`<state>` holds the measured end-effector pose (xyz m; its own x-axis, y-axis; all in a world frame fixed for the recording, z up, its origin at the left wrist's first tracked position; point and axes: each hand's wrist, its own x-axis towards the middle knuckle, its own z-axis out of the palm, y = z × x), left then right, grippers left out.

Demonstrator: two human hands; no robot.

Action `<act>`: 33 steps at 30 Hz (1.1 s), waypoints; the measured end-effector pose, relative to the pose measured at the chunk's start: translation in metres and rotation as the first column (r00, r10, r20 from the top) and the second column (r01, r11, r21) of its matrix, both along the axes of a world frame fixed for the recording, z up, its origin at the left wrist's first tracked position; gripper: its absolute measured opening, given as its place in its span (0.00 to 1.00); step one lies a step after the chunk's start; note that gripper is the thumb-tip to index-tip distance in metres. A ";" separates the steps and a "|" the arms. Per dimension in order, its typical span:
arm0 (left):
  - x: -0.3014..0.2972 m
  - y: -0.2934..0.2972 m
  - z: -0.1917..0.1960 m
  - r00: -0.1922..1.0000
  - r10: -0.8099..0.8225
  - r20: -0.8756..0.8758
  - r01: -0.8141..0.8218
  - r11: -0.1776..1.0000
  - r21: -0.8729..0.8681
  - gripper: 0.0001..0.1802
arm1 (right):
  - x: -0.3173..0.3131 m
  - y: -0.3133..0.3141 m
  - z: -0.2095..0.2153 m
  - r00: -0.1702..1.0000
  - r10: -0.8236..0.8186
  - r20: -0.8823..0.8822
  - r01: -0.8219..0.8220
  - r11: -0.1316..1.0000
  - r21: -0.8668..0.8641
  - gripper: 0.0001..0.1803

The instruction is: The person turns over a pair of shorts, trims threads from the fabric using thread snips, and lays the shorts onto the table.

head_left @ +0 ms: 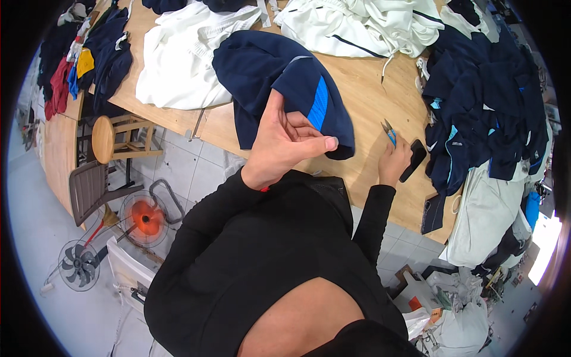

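A navy blue garment with a bright blue panel (318,104) lies bunched over the table's near edge. My left hand (281,141) is closed at this cloth, its index finger raised against the fabric's edge and the thumb stretched along the near side. Over to the right, my right hand (394,160) rests on the wooden table. Its fingers are wrapped round small thread snips (391,134) with blue handles, the pointed metal blades facing away from me. A black phone (414,159) lies right beside that hand.
White garments (178,53) and a white pile with dark trim (357,27) cover the far side. A big heap of navy garments (482,107) stands at the right. Left of the table are a wooden stool (104,140), a brown chair (89,187) and fans (144,219).
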<state>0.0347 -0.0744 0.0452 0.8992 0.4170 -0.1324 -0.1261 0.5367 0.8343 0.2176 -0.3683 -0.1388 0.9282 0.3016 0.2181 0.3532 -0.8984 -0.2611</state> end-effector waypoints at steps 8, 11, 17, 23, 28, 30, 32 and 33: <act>-0.004 -0.001 0.005 1.000 -0.024 -0.006 0.024 0.999 0.047 0.59 | -0.003 0.032 0.017 0.945 -0.032 -0.326 0.103 0.974 0.202 0.22; -0.003 -0.002 0.006 0.999 -0.031 0.009 0.031 0.999 0.031 0.58 | 0.001 0.013 -0.005 0.857 0.037 -0.514 0.201 0.894 0.400 0.19; -0.008 0.003 0.004 1.000 -0.007 -0.020 0.006 1.000 -0.020 0.56 | -0.028 0.038 0.084 0.610 0.604 -0.513 0.544 0.152 0.825 0.10; -0.010 0.001 0.003 0.998 0.044 -0.037 -0.041 0.996 0.083 0.53 | -0.065 0.083 0.164 0.572 0.762 -0.305 0.253 0.189 0.949 0.14; -0.012 0.001 0.000 0.998 0.025 -0.050 -0.018 0.991 0.133 0.52 | -0.093 0.111 0.187 0.585 0.696 -0.416 0.188 0.383 0.904 0.16; -0.012 0.002 0.003 0.997 0.013 -0.072 -0.005 0.994 0.107 0.52 | -0.097 0.113 0.180 0.709 0.614 -0.347 -0.067 0.549 0.833 0.15; -0.013 0.006 0.004 0.996 0.000 -0.087 0.009 0.994 0.112 0.51 | -0.099 0.116 0.183 0.750 0.588 -0.302 -0.116 0.568 0.815 0.15; -0.014 0.006 0.005 0.995 -0.014 -0.102 0.026 0.993 0.114 0.51 | -0.099 0.116 0.183 0.779 0.564 -0.273 -0.176 0.615 0.769 0.16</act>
